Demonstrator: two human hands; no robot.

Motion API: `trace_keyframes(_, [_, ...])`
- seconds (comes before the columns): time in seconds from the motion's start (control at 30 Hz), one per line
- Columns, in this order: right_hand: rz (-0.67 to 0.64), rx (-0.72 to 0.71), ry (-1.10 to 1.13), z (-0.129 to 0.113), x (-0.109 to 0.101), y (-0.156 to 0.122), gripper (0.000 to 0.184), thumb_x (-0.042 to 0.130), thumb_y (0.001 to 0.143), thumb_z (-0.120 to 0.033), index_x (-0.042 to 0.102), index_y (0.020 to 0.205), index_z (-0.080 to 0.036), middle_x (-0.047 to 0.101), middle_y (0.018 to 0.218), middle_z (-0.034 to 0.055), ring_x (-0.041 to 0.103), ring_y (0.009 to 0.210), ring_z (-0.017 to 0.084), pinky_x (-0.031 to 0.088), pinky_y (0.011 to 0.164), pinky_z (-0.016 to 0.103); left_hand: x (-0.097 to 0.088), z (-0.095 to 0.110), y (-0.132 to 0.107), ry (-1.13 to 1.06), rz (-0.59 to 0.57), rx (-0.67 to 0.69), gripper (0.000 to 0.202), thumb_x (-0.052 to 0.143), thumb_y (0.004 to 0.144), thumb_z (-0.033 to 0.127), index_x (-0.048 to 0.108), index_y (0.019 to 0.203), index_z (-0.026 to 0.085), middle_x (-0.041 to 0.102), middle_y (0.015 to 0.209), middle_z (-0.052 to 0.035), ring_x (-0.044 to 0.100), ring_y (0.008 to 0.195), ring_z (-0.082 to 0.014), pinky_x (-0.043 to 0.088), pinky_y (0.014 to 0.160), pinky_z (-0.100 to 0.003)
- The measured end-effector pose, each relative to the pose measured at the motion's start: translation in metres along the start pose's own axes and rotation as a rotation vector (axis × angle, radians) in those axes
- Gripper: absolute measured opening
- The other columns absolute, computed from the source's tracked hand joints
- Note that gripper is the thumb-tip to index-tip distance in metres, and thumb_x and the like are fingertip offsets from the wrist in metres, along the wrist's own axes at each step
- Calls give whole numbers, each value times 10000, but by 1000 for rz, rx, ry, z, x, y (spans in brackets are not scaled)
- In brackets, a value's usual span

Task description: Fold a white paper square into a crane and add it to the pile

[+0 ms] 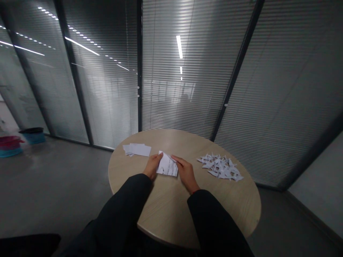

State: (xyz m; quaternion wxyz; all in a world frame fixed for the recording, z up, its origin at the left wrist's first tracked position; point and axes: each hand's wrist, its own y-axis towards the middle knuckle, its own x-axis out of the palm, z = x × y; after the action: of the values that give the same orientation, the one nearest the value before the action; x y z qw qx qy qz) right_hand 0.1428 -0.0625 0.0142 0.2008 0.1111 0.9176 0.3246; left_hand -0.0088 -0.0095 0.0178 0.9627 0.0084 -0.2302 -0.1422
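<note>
Between my two hands is a white sheet of paper (167,166) with dark print on it, held above the round table. My left hand (153,165) grips its left edge, thumb on top. At the upper right edge, my right hand (186,172) pinches the paper between thumb and fingers. The sheet's upper right side looks slanted, perhaps folded; I cannot tell for sure. To the left lies a small stack of white paper sheets (140,149). Over on the right is a heap of small folded white paper pieces (222,166) with pointed ends.
The round wooden table (171,207) stands close to a glass partition (182,107) with blinds. Two bins stand on the floor at the far left, a blue bin with a black liner (36,137) and a bin with a red liner (10,141).
</note>
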Motion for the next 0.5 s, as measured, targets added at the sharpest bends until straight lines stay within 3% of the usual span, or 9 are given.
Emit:
trace_keyframes(0.13, [-68,-147,-90,0,-2,0,322,460,841,-144,683,1057,-231,651,1152,64,592,1080,187,437,981,374,-4,-1,4,-36,-7,-14,346,721,626,422,600,652,99,624,556,-49,554,470,-132,401,477,-237])
trace_keyframes(0.37, [-156,-269,-218,-3,-3,-1,351,449,857,-105,657,1105,-239,617,1202,77,571,1105,181,453,968,369,-3,7,0,-73,-17,-44,255,667,703,339,627,717,87,652,587,-70,582,494,-149,450,527,-262])
trace_keyframes(0.5, [-185,-359,-265,-6,-1,-1,348,455,871,-110,635,1137,-243,591,1240,72,531,1152,176,436,990,374,-4,10,-1,-52,-25,-53,287,659,718,371,642,720,84,659,593,-82,602,518,-163,449,530,-263])
